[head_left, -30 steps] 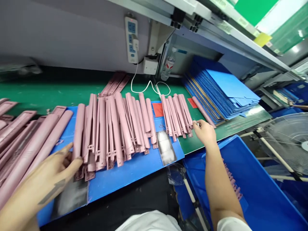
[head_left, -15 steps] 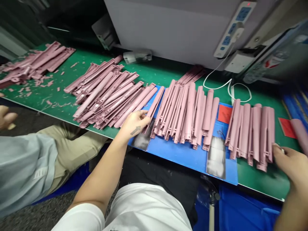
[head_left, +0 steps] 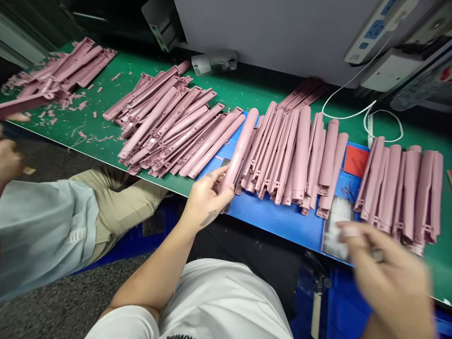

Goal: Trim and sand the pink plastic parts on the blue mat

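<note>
My left hand [head_left: 208,200] grips the lower end of a long pink plastic shell [head_left: 242,143], its rounded side up, tilted beside a row of similar pink shells [head_left: 300,155] on a blue sheet [head_left: 268,216]. My right hand [head_left: 391,278], smeared by motion, hovers in front of a dark-and-white picture strip [head_left: 337,230] with its fingers closed. Something small and dull shows between those fingers, too blurred to name. A second row of pink shells [head_left: 391,188] lies on the green table [head_left: 431,268], just beyond my right hand.
Left of the blue sheet lies a heap of pink shells [head_left: 173,127]. Further left are more pink parts and scraps [head_left: 70,70], near a co-worker's hand [head_left: 9,160]. A red card [head_left: 356,160] separates the rows. A white cable [head_left: 353,113] runs from a power strip [head_left: 374,30].
My left hand has lifted a pink shell from the left end of the row and now holds it. My right hand has moved left, away from the right-hand row. The view has shifted left.
</note>
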Demonstrator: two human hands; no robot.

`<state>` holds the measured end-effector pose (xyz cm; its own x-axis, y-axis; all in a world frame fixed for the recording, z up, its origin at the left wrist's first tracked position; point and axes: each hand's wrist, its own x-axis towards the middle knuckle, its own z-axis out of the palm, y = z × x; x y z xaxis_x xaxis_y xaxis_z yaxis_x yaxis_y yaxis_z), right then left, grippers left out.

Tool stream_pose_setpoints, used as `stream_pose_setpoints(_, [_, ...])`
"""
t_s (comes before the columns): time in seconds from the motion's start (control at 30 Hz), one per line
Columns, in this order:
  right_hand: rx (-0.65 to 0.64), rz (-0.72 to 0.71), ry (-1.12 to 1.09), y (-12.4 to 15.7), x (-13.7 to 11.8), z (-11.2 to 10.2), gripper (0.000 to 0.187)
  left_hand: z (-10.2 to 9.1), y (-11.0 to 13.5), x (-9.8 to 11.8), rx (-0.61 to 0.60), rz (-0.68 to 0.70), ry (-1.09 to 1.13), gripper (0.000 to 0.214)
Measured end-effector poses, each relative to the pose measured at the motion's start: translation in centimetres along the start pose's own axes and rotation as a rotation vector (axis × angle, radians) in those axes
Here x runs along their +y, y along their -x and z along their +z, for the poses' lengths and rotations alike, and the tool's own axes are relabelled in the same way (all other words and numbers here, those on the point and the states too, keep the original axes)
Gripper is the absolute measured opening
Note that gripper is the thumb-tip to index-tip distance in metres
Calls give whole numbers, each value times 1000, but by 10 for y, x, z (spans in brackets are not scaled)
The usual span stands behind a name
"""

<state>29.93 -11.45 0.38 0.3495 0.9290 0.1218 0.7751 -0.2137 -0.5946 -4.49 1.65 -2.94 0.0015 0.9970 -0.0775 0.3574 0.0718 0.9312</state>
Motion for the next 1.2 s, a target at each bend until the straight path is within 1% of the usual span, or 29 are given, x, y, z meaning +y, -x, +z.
stream_pose_setpoints(0.03, [-155, -87, -146, 9, -24, 26, 28, 1, 6, -4, -7, -3, 68, 51])
stream_pose_setpoints(0.07, [-307, -136, -286, 18, -45, 50, 27, 2, 13, -8, -16, -6, 137, 50])
stream_pose_setpoints(0.1, [-434, -125, -394, 27, -65, 72, 27, 2, 21, -12, -28, -12, 199, 49])
stream_pose_setpoints(0.17, [-611, -36, -554, 39, -93, 108, 32, 1, 37, -20, -55, -29, 280, 46])
stream_pose_setpoints(0.23, [-698, 76, -690, 46, -107, 133, 38, -3, 52, -26, -80, -45, 323, 42])
stream_pose_setpoints(0.33, [-726, 189, -853, 49, -112, 154, 44, -10, 65, -33, -90, -67, 352, 41])
stream_pose_setpoints(0.43, [-752, 250, -912, 51, -111, 162, 45, -16, 67, -39, -97, -88, 331, 40])
stream_pose_setpoints(0.57, [-765, 264, -949, 54, -109, 166, 41, -22, 64, -46, -114, -75, 345, 37])
stream_pose_setpoints(0.8, [-760, 268, -973, 55, -111, 168, 33, -22, 63, -50, -143, -80, 407, 40])
stream_pose_setpoints(0.87, [-757, 268, -987, 55, -111, 167, 33, -21, 64, -50, -118, -51, 387, 39])
stream_pose_setpoints(0.93, [-752, 264, -1007, 57, -111, 164, 32, -23, 63, -51, -69, 23, 342, 34])
stream_pose_setpoints(1.0, [-755, 255, -1026, 62, -111, 158, 31, -25, 61, -52, -30, 40, 340, 29])
stream_pose_setpoints(1.03, [-763, 247, -1031, 65, -113, 155, 30, -26, 58, -52, -29, 13, 368, 31])
stream_pose_setpoints(1.1, [-793, 217, -1026, 72, -116, 149, 27, -25, 51, -48, -61, -93, 455, 47])
stream_pose_setpoints(1.17, [-853, 168, -1008, 79, -121, 144, 26, -22, 40, -39, -81, -185, 559, 63])
stream_pose_setpoints(1.2, [-879, 143, -994, 82, -123, 142, 26, -19, 35, -33, -85, -229, 619, 67])
